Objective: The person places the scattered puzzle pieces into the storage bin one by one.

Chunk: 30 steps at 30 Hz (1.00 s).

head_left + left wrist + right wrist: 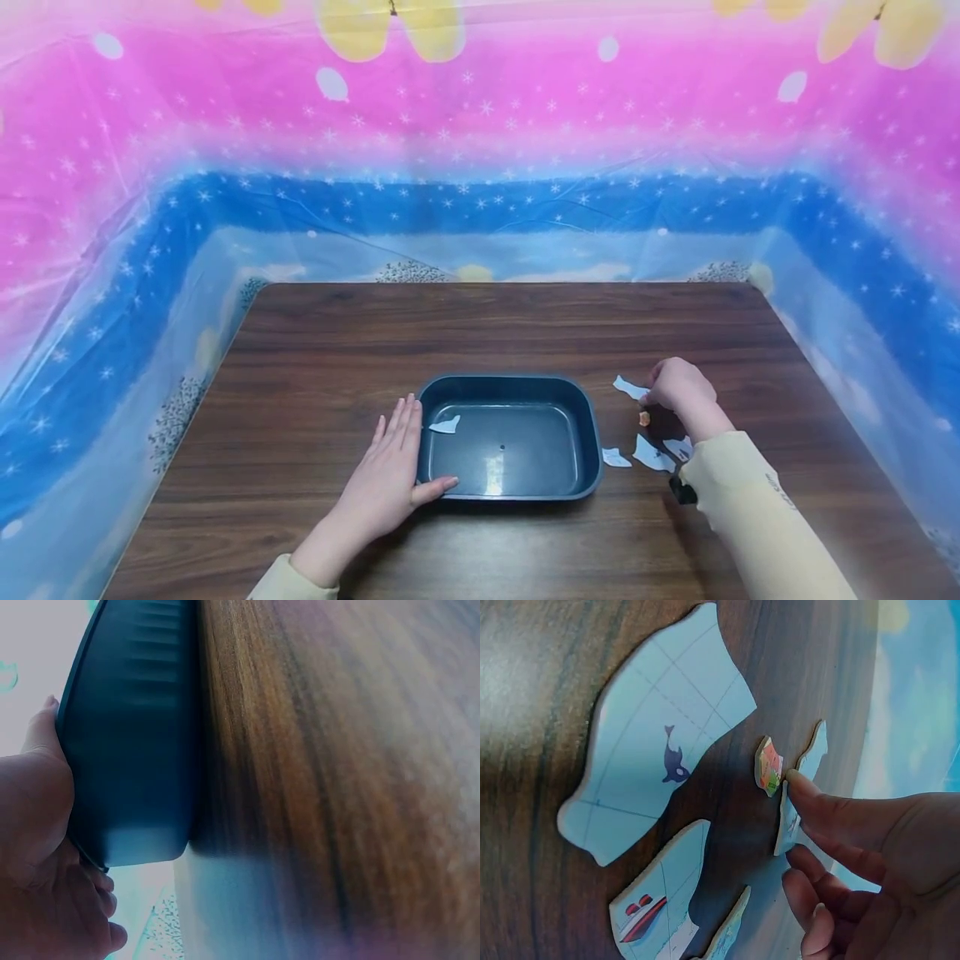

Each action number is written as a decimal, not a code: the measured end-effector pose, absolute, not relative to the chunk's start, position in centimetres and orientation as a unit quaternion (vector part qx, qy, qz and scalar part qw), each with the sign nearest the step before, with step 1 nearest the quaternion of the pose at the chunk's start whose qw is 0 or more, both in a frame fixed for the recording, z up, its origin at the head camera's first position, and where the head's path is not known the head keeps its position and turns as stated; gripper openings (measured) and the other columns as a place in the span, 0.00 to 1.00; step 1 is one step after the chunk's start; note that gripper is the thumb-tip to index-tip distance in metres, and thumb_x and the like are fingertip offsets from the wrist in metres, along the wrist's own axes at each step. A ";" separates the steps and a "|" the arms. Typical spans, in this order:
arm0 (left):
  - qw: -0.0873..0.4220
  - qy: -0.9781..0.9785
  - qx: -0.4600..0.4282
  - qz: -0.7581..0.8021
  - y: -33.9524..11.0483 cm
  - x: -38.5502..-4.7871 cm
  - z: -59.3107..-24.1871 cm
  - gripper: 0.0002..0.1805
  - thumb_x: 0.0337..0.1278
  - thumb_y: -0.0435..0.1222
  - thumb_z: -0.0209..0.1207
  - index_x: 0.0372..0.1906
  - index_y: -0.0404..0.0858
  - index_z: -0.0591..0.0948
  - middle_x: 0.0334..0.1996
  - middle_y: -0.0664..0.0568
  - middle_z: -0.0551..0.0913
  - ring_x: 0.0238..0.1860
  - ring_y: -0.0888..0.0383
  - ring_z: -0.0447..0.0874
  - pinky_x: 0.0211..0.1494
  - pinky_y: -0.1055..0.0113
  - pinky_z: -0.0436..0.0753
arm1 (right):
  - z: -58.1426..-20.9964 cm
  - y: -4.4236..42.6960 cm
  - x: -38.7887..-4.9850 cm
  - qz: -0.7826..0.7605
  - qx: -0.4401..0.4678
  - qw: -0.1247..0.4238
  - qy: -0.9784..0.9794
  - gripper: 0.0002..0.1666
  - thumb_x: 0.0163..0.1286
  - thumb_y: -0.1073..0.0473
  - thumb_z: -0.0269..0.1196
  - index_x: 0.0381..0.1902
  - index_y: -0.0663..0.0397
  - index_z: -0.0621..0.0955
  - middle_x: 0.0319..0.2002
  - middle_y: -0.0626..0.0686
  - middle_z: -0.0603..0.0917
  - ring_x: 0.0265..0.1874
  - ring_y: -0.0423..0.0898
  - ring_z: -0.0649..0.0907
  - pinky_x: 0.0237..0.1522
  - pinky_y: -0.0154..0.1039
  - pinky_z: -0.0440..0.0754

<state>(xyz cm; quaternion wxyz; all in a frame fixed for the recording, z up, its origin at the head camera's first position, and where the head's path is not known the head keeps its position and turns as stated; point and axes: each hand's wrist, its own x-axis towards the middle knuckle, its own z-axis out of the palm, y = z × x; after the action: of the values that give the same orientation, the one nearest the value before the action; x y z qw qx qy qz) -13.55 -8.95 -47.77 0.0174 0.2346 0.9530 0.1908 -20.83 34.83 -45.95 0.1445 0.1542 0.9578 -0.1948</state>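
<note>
A dark grey plastic tray (510,497) stands on the wooden table, with one pale jigsaw piece (445,425) at its left inside. My left hand (386,467) rests against the tray's left side, fingers straight and thumb over the near rim. To the tray's right, my right hand (682,396) pinches a small pale-blue jigsaw piece (786,825) between thumb and fingers. Near that hand lie a small orange and green piece (768,766) and a slim pale piece (628,387). Closer to the wrist camera are an orca piece (652,742) and a ship piece (660,896).
Another pale piece (727,930) lies partly out of the right wrist view. The brown table (480,325) has a straight far edge. A pink and blue patterned cloth (480,200) surrounds its back and sides.
</note>
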 end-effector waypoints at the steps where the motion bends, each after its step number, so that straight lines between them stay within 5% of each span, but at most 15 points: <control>1: 0.018 0.953 0.234 0.192 -8.9 -13.6 -47.8 0.60 0.60 0.63 0.62 0.78 0.23 0.52 0.79 0.31 0.50 0.80 0.38 0.45 0.78 0.41 0.51 | -46.0 34.7 -20.8 -0.192 0.155 0.146 0.958 0.13 0.60 0.57 0.75 0.35 0.58 0.82 0.34 0.56 0.81 0.33 0.53 0.78 0.34 0.47 0.76; 13: 0.035 0.953 0.228 0.196 -9.2 -13.6 -47.7 0.61 0.61 0.64 0.61 0.78 0.24 0.50 0.80 0.32 0.47 0.81 0.41 0.41 0.77 0.41 0.50 | -46.3 34.9 -20.1 -0.226 0.158 0.127 0.953 0.19 0.60 0.56 0.74 0.29 0.58 0.74 0.27 0.55 0.73 0.29 0.53 0.75 0.31 0.45 0.72; 20: 0.040 0.955 0.222 0.195 -9.1 -13.8 -47.7 0.62 0.60 0.65 0.61 0.79 0.25 0.49 0.80 0.34 0.47 0.81 0.42 0.41 0.78 0.42 0.50 | -45.2 33.7 -19.6 -0.207 0.144 0.119 0.960 0.13 0.66 0.57 0.70 0.30 0.57 0.77 0.29 0.55 0.77 0.30 0.53 0.76 0.32 0.46 0.73; 30: 0.045 0.954 0.223 0.197 -8.7 -13.8 -47.8 0.61 0.61 0.65 0.60 0.79 0.25 0.50 0.80 0.34 0.46 0.81 0.42 0.41 0.78 0.42 0.48 | -39.6 25.3 -18.3 -0.288 0.092 0.011 0.953 0.11 0.75 0.57 0.63 0.41 0.62 0.83 0.36 0.59 0.86 0.32 0.53 0.81 0.34 0.47 0.77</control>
<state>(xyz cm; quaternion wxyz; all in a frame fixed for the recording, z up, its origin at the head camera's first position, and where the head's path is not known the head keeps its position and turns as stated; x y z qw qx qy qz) -13.77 -8.71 -47.84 0.0448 0.2228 0.9538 0.1967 -18.28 25.30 -39.60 0.0106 0.0920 0.9531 -0.2882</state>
